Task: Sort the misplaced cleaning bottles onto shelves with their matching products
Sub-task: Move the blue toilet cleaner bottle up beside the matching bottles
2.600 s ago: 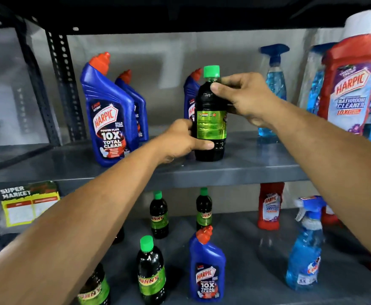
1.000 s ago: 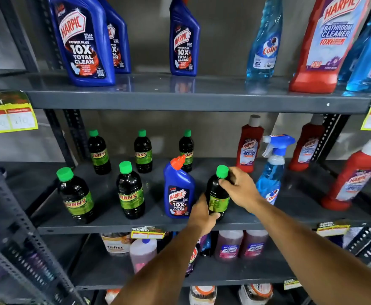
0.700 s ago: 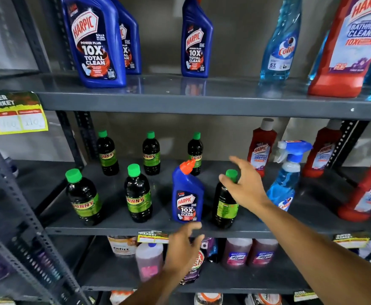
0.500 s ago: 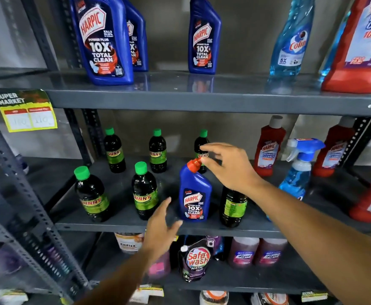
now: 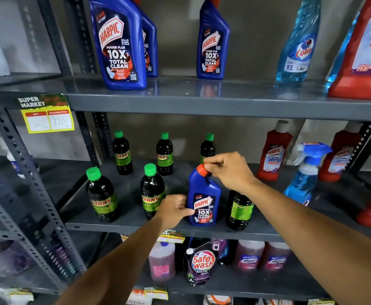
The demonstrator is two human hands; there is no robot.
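Observation:
A small blue Harpic bottle (image 5: pixel 204 203) with an orange cap stands on the middle shelf (image 5: pixel 136 227) among dark Sunny bottles with green caps. My right hand (image 5: pixel 228 170) pinches its orange cap from above. My left hand (image 5: pixel 173 210) grips its lower left side. A dark Sunny bottle (image 5: pixel 238 210) stands just right of it, partly behind my right forearm. Larger blue Harpic bottles (image 5: pixel 119 47) stand on the upper shelf (image 5: pixel 202 102).
Several Sunny bottles (image 5: pixel 102 194) fill the left of the middle shelf. Red Harpic bathroom cleaners (image 5: pixel 273 153) and a blue spray bottle (image 5: pixel 304 175) stand to the right. A Colin bottle (image 5: pixel 297 45) is on the upper shelf. Pink jugs and a Safewash pouch (image 5: pixel 202 263) sit below.
My right hand has dropped onto the blue Harpic bottle's cap and closed on it. My left hand has risen from below the shelf edge and taken the bottle's side.

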